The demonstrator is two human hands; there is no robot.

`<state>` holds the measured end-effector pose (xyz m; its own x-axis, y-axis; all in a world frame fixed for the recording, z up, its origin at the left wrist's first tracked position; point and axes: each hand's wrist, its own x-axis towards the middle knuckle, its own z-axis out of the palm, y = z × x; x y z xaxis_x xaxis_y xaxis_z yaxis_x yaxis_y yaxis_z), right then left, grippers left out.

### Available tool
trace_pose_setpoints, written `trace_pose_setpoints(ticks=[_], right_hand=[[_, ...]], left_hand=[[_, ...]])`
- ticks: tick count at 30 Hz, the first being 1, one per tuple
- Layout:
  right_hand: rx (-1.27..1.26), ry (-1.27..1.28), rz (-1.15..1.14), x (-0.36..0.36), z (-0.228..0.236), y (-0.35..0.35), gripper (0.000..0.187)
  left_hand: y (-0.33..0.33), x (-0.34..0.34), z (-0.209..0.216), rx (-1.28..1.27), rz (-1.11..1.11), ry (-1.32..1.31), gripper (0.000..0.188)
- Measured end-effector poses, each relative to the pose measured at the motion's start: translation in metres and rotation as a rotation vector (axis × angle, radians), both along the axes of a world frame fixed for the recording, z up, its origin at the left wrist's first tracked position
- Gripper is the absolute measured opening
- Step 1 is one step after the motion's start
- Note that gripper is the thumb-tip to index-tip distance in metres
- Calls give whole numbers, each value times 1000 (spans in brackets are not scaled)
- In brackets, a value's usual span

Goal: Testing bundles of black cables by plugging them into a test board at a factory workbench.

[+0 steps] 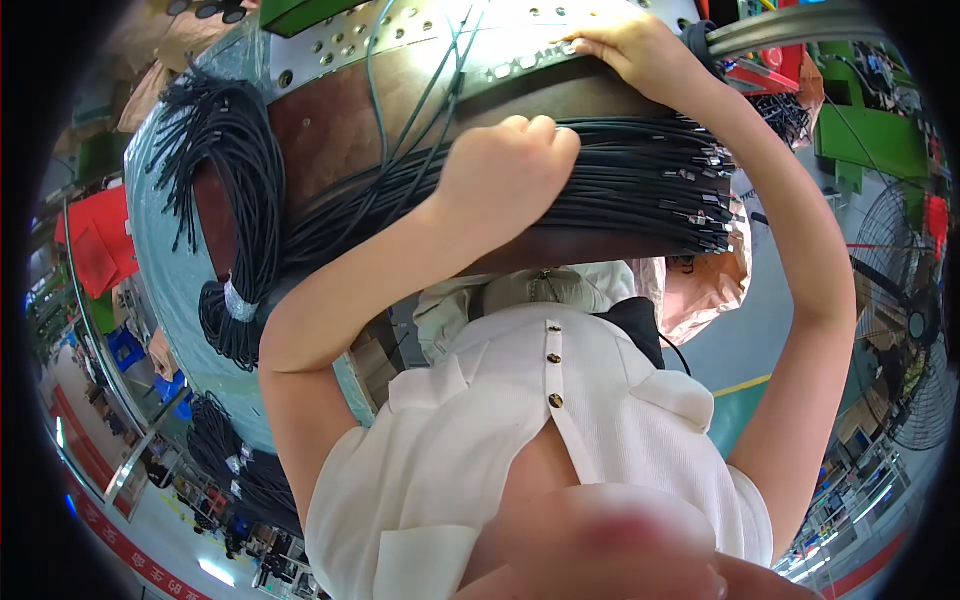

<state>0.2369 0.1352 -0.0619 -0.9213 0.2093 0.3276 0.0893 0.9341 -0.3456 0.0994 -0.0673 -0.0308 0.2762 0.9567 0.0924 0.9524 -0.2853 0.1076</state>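
Note:
My left hand (508, 172) is closed in a fist over a long bundle of black cables (630, 170). Its fingers curl out of sight, so what they grip is hidden. Small metal connectors (705, 205) tip the cables' right ends. Farther off to the right, my right hand (632, 52) is held with its fingertips together at the edge of a brightly lit metal plate with holes (520, 62). Glare hides whatever those fingertips hold. A few loose thin cables (440, 100) run from the bundle up across the plate.
A tied bundle of black cables (245, 190) hangs at the left of the brown work surface (325, 125). More cable bundles (240, 460) lie lower left. A bent metal tube (790, 30) crosses the upper right. A fan (915, 320) stands at the right.

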Motion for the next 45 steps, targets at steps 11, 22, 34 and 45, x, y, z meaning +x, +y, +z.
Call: trace_pose_setpoints(ticks=[11, 22, 34, 45], right_hand=[[-388, -248, -53, 3, 5, 0, 28], [-1107, 190, -272, 42, 40, -66, 27], [-253, 141, -341, 53, 47, -133, 31], [122, 124, -306, 55, 39, -113, 18]], left_hand=[[62, 61, 27, -1367, -208, -898, 39], [-42, 57, 7, -459, 498, -1954, 25], [-58, 25, -8, -455, 584, -2084, 29], [-42, 21, 17, 97, 318, -1509, 28]])
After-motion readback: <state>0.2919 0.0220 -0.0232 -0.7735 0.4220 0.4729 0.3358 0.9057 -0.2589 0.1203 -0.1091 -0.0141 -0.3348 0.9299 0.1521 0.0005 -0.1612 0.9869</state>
